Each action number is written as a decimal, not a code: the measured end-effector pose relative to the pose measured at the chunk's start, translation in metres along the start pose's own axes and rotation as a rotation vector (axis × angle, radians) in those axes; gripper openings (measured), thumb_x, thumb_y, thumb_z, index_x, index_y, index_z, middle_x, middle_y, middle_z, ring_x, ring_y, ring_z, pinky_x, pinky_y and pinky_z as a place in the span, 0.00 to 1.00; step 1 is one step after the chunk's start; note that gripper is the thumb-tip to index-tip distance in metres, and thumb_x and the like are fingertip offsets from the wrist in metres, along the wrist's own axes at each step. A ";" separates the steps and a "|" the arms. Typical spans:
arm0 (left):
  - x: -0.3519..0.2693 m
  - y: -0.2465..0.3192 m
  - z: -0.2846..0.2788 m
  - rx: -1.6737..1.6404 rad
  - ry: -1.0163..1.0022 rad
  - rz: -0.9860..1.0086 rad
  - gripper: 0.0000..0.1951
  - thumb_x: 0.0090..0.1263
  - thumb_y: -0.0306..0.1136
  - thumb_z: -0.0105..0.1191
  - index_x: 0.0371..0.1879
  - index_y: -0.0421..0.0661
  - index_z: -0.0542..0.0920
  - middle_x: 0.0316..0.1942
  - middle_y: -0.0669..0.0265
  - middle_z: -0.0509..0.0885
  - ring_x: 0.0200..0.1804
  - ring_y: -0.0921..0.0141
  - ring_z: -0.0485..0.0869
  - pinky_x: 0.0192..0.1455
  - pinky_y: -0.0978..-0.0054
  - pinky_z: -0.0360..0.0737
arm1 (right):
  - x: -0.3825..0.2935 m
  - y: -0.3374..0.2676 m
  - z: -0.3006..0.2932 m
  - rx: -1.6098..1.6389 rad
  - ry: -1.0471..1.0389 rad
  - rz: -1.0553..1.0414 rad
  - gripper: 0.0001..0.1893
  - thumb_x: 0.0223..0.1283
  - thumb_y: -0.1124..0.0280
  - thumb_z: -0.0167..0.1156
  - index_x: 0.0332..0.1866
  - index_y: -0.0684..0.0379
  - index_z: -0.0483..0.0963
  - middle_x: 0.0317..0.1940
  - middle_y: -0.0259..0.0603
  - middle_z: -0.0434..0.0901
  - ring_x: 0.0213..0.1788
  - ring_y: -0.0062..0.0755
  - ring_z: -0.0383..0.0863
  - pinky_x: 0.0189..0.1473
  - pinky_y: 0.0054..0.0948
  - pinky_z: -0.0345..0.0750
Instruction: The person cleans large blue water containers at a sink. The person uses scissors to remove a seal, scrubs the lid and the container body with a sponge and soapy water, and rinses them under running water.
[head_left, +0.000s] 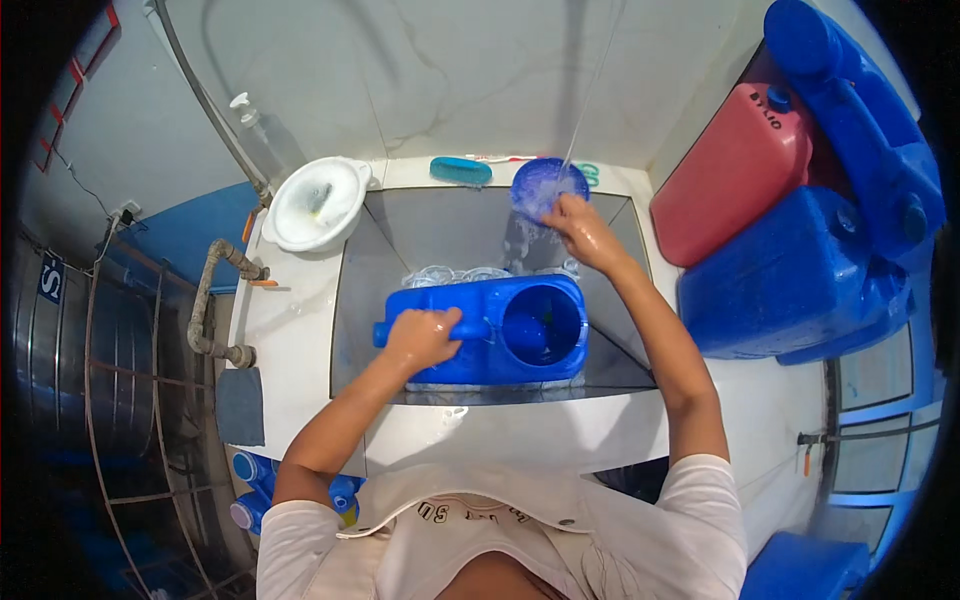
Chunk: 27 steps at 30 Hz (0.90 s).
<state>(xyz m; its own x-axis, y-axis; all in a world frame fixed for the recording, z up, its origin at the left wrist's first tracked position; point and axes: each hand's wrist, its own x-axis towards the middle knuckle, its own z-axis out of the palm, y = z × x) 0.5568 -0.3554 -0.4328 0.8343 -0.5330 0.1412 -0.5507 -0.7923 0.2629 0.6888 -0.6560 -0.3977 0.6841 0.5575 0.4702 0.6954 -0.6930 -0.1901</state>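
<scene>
My left hand (421, 339) is closed around the moulded handle of a blue plastic water container (480, 369). The container lies across the sink (450, 221), its wide round opening facing up and its small capped spout at the left. Above the sink's back edge, my right hand (586, 231) pinches the rim of a round blue screw lid (534, 186). A thin stream of water (576, 127) falls onto the lid and splashes down into the sink. Clear plastic pieces (480, 277) show behind the container, partly hidden by it.
On the back ledge lie a teal scrub brush (460, 171) and a toothbrush (517, 158). A white basin of suds (315, 204) and a pump bottle (266, 142) stand left. A red jerrycan (739, 176) and a blue container (772, 281) crowd the right. Pipes (204, 300) edge the counter (292, 330).
</scene>
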 end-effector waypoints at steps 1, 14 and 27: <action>-0.003 -0.008 0.002 0.003 0.024 -0.006 0.11 0.50 0.38 0.58 0.29 0.47 0.75 0.20 0.59 0.81 0.26 0.58 0.82 0.27 0.58 0.77 | -0.002 0.003 0.000 0.003 0.006 0.047 0.21 0.40 0.83 0.55 0.45 0.58 0.79 0.34 0.46 0.70 0.42 0.46 0.70 0.43 0.39 0.67; -0.009 -0.070 0.013 0.001 0.020 0.144 0.11 0.45 0.38 0.59 0.27 0.50 0.76 0.20 0.63 0.81 0.26 0.61 0.82 0.30 0.63 0.77 | -0.011 -0.002 0.037 -0.027 0.065 0.013 0.18 0.35 0.84 0.57 0.38 0.60 0.80 0.33 0.46 0.72 0.40 0.49 0.72 0.42 0.42 0.70; -0.013 -0.070 0.013 0.003 0.028 0.113 0.12 0.45 0.39 0.59 0.26 0.50 0.75 0.20 0.63 0.81 0.26 0.61 0.82 0.30 0.63 0.77 | -0.009 -0.014 0.045 -0.028 0.042 0.031 0.20 0.36 0.82 0.57 0.42 0.58 0.79 0.35 0.45 0.70 0.41 0.45 0.70 0.43 0.38 0.68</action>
<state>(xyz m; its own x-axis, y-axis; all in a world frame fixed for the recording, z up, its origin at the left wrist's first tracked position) 0.5839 -0.2965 -0.4656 0.7675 -0.6103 0.1960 -0.6410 -0.7288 0.2407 0.6830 -0.6309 -0.4385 0.6953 0.5163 0.5000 0.6670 -0.7226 -0.1815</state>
